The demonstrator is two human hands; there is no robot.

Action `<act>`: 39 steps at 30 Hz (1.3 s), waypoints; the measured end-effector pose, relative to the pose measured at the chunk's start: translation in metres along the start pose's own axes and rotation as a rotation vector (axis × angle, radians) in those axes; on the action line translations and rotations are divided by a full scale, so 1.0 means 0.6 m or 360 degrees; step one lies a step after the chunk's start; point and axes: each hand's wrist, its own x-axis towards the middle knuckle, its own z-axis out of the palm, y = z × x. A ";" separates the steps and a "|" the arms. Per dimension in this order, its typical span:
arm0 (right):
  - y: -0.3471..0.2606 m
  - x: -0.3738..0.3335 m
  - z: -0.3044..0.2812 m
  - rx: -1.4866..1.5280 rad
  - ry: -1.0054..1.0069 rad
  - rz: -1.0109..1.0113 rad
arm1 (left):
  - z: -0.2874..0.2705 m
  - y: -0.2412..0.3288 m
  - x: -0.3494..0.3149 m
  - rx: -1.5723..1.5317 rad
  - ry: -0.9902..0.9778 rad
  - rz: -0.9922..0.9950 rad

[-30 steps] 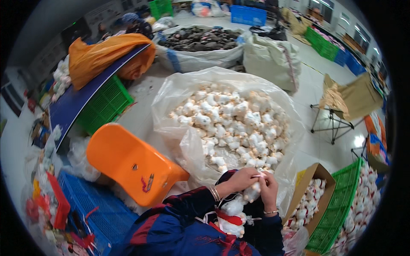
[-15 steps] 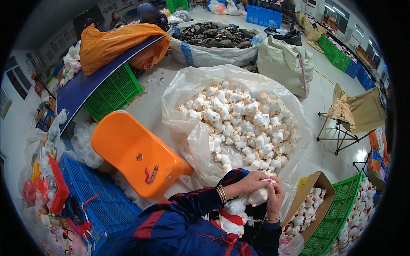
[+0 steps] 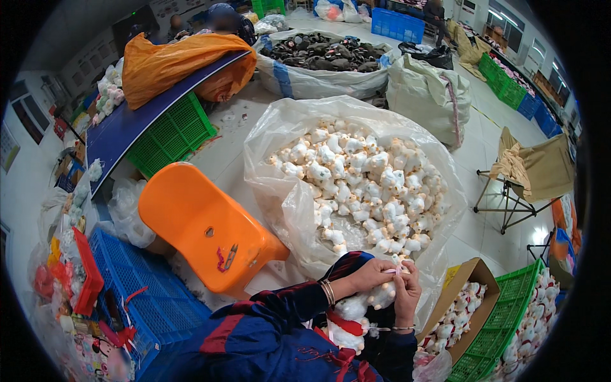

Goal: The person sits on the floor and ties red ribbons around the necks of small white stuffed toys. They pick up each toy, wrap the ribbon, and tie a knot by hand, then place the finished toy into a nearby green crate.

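My left hand [image 3: 371, 274] and my right hand [image 3: 407, 290] meet low in the head view, both pinching a small white plush toy [image 3: 384, 294] held over my lap. A bracelet sits on each wrist. More white plush pieces with red parts [image 3: 347, 325] lie on my lap below the hands. Just beyond them stands a big clear plastic bag [image 3: 280, 184], open and heaped with several white plush toys [image 3: 363, 184].
An orange plastic chair [image 3: 203, 229] is at my left, with a blue crate [image 3: 137, 290] beside it. A cardboard box [image 3: 461, 309] and a green crate [image 3: 509, 325] of white toys sit at my right. Farther off are a green crate [image 3: 172, 130], sacks and a folding stool [image 3: 528, 175].
The view has tipped slightly downward and the scene sits higher in the picture. My hands stay together on the white toy, fingers shifting a little.
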 end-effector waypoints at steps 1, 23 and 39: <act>-0.001 0.000 0.000 -0.0008 0.0000 0.0037 | 0.001 -0.005 0.002 -0.0078 0.0015 0.0005; 0.005 0.009 0.002 -0.0221 0.0074 -0.0120 | 0.002 -0.020 0.027 -0.0009 -0.0134 -0.0030; -0.005 0.025 0.026 -0.0078 -0.0092 0.0098 | -0.015 0.010 -0.012 -0.0019 -0.0016 -0.0315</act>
